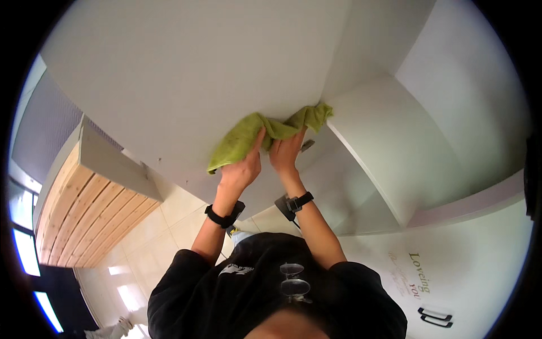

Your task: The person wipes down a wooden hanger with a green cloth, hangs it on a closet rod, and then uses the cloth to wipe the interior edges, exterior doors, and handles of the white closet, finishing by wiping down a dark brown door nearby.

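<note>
A crumpled green cloth (243, 139) lies spread against a large pale grey panel (209, 68). My left hand (241, 169) grips the cloth's left part, with one finger stretched along it. Close beside it, my right hand (286, 153) has its fingers on the cloth's middle, and their tips are partly hidden by the folds. The cloth's right end reaches the corner where the panel meets a white shelf (384, 124). A small dark metal fitting (307, 146) shows just right of my right hand.
At the right are open cabinet compartments and a white door (451, 260) with two black handles (435, 317). A slatted wooden bench (96, 209) stands at the left over a tiled floor (164, 231). Small holes dot the panel's lower left. Black straps circle both my wrists.
</note>
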The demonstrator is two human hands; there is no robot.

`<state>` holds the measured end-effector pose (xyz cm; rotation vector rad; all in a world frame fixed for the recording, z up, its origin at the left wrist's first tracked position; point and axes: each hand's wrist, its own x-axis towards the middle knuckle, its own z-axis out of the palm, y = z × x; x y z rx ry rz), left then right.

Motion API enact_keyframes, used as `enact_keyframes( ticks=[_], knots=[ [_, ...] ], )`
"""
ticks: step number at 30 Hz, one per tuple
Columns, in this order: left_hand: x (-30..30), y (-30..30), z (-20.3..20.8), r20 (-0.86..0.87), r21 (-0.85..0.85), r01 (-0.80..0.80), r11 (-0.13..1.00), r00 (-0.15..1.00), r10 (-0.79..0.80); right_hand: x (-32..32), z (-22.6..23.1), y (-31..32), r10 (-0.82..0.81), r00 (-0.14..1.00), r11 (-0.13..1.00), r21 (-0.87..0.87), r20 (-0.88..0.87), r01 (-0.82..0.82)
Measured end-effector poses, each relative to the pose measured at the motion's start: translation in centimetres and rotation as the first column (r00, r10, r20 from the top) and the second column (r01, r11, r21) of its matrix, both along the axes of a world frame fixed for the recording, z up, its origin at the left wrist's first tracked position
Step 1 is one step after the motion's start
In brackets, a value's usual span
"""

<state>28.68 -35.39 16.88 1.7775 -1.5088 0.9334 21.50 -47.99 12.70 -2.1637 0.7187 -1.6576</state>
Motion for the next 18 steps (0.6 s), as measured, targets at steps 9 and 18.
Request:
enact_keyframes(
  ticks=[9,18],
  knots=[
    [2.5,2.9,3.3,-0.034,-0.354,0.036,0.935,0.998,-0.051,0.3,4.0,-0.5,0.039,0.995,0.997,-0.068,0.096,-0.032],
    [4.3,5.5,13.0,0.088,-0.556,-0.225,0.800,0.941,0.326,5.1,17.0,2.2,0.006,0.969,0.841,-0.525,0.248,0.129]
  ],
)
